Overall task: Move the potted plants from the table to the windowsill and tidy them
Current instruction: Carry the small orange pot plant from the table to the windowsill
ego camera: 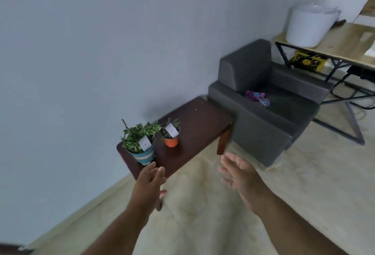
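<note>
Two potted plants stand on a low dark wooden table against the wall. The larger one, a leafy green plant in a teal striped pot with a white tag, sits at the table's near end. Just beyond it is a small plant in an orange pot, also tagged. My left hand is stretched out, fingers apart and empty, just short of the teal pot. My right hand is open too, palm facing left, hovering over the floor in front of the table. No windowsill is visible.
A grey armchair stands right of the table with a purple bundle on its seat. Behind it is a light wooden desk on black metal legs, bearing a white bucket. The floor is pale.
</note>
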